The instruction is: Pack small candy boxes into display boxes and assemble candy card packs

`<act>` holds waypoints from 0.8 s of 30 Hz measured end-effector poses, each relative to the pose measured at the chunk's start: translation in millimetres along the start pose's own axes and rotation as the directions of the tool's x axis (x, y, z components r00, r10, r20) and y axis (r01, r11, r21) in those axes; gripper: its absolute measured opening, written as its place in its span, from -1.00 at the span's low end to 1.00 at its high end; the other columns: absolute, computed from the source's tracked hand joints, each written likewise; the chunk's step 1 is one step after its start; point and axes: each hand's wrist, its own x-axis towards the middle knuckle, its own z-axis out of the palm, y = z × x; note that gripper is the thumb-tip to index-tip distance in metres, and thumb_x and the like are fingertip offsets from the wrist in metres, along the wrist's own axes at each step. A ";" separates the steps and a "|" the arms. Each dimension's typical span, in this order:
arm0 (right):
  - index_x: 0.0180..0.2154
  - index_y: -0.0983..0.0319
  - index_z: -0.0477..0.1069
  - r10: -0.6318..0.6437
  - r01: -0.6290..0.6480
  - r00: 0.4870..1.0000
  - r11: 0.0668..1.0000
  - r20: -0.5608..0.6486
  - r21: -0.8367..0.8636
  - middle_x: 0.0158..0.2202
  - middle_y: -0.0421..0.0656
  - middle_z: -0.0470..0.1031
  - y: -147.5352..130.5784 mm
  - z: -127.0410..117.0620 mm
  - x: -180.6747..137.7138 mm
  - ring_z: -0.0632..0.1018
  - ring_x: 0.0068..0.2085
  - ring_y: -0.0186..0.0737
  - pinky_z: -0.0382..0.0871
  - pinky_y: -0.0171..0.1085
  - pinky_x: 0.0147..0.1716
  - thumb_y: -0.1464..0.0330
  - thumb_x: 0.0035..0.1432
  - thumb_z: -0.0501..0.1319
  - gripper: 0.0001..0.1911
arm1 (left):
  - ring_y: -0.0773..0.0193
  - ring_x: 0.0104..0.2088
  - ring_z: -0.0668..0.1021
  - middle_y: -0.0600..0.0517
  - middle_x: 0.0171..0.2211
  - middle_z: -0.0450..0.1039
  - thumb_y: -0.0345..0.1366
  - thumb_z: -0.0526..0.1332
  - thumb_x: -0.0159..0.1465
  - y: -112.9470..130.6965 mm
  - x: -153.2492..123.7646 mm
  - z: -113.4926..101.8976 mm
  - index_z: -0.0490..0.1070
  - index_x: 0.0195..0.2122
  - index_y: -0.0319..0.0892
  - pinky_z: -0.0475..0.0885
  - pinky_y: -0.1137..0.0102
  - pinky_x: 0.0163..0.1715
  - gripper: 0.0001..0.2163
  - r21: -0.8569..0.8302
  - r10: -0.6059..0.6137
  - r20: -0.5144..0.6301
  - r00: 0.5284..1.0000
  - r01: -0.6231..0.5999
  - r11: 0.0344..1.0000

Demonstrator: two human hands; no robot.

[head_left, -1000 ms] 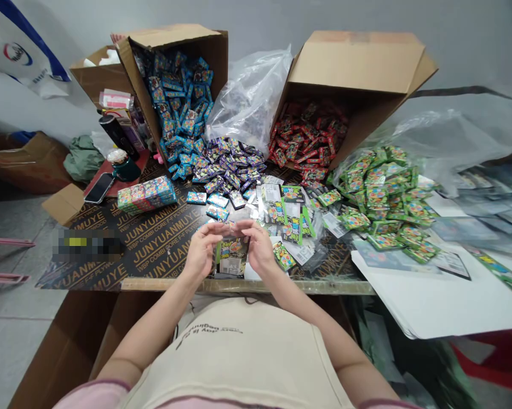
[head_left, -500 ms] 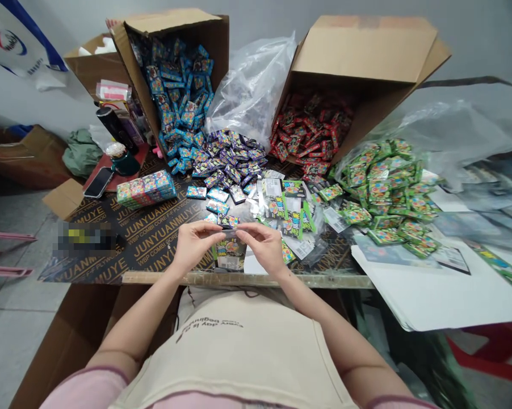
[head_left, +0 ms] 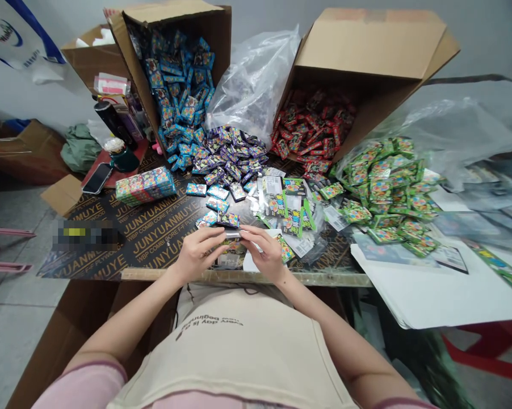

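Note:
My left hand and my right hand face each other at the table's front edge. Between them is a small printed plastic packet, pinched at its top edge by the fingers of both hands. A pale strip shows along that top edge, and the fingers cover part of the packet. Just beyond the fingertips lie a purple-black small box and a blue small box. Right of my right hand are a green packet and a heap of flat green-and-black packets in clear plastic.
Behind stand a carton of blue packs and a carton of red packs. Purple packs spill between them. Green packs pile at right, by white board. A wrapped bundle, phone and bottle sit left.
The packet's top edge now shows a pale strip, and my fingers lie flatter along it. Both hands stay in nearly the same place. The view has shifted slightly.

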 end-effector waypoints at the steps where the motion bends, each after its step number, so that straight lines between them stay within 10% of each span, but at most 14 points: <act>1: -0.09 0.13 0.50 0.005 -0.005 1.000 1.000 -0.007 -0.006 -0.09 -0.06 0.59 -1.2 1.6 0.7 0.61 -0.08 -0.21 0.56 -0.19 -0.14 0.47 0.25 0.17 -0.76 | 0.26 -0.21 0.64 -0.12 -0.18 0.60 -0.34 0.28 0.25 -0.6 1.0 0.1 0.53 -0.16 -0.19 0.57 0.37 -0.18 -0.85 -0.002 0.001 0.002 1.000 -0.001 1.000; 10: 0.26 0.03 0.15 0.045 -0.036 0.998 0.979 -0.042 0.200 0.20 -0.07 0.35 -22.5 10.5 36.6 0.53 0.05 -0.16 0.48 -0.12 0.01 0.21 0.28 0.16 -0.46 | 0.29 -0.18 0.64 0.02 -0.13 0.60 -0.46 0.26 0.23 1.5 11.8 -29.2 0.57 -0.12 -0.03 0.56 0.37 -0.14 -0.75 -0.032 -0.134 -0.187 0.973 0.130 0.991; 14: 0.15 0.12 0.33 0.187 -0.185 0.981 0.982 0.045 -0.041 0.23 0.00 0.31 20.5 1.9 29.0 0.37 0.22 -0.04 0.29 0.01 0.18 0.14 0.27 0.14 -0.55 | 0.22 -0.27 0.64 -0.02 -0.26 0.63 -0.33 0.37 0.14 -29.7 -20.0 -25.7 0.60 -0.22 -0.16 0.58 0.29 -0.18 -0.83 -0.211 -0.539 -0.478 0.694 0.505 0.837; 16: 0.01 0.17 0.45 0.329 -0.307 0.940 0.933 0.095 -0.190 0.14 0.04 0.40 49.4 -3.8 16.0 0.39 0.19 0.02 0.25 0.06 0.18 0.16 0.25 0.17 -0.64 | 0.21 -0.34 0.63 -0.06 -0.31 0.62 -0.25 0.38 0.12 -47.6 -47.6 -21.0 0.58 -0.21 -0.25 0.58 0.25 -0.23 -0.75 -0.304 -0.701 -0.487 0.520 0.651 0.695; 18: -0.05 0.19 0.49 0.435 -0.382 0.888 0.879 0.151 -0.284 0.07 0.05 0.45 73.9 -8.5 1.6 0.43 0.14 0.05 0.26 0.09 0.15 0.17 0.21 0.21 -0.67 | 0.15 -0.34 0.63 -0.10 -0.30 0.61 -0.21 0.37 0.11 -59.2 -74.7 -19.2 0.56 -0.17 -0.27 0.57 0.17 -0.22 -0.69 -0.300 -0.769 -0.459 0.445 0.738 0.605; 21: -0.04 0.20 0.49 0.474 -0.386 0.850 0.857 0.228 -0.341 0.06 0.06 0.46 95.0 -9.1 -11.3 0.42 0.13 0.07 0.27 0.08 0.13 0.22 0.16 0.26 -0.65 | -0.02 -0.05 0.56 -0.19 -0.07 0.53 -0.26 0.35 0.10 -60.4 -97.5 -21.4 0.54 -0.10 -0.20 0.45 0.02 0.02 -0.67 -0.100 -0.718 -0.460 0.523 0.773 0.627; 24: -0.03 0.19 0.49 0.444 -0.336 0.852 0.870 0.277 -0.362 0.06 0.05 0.46 99.8 4.4 -5.2 0.42 0.11 0.07 0.27 0.07 0.11 0.24 0.12 0.30 -0.63 | -0.03 0.11 0.44 -0.20 0.08 0.41 -0.32 0.27 0.18 -50.6 -93.1 -19.1 0.49 0.00 -0.13 0.32 0.00 0.14 -0.67 0.210 -0.553 -0.324 0.767 0.628 0.749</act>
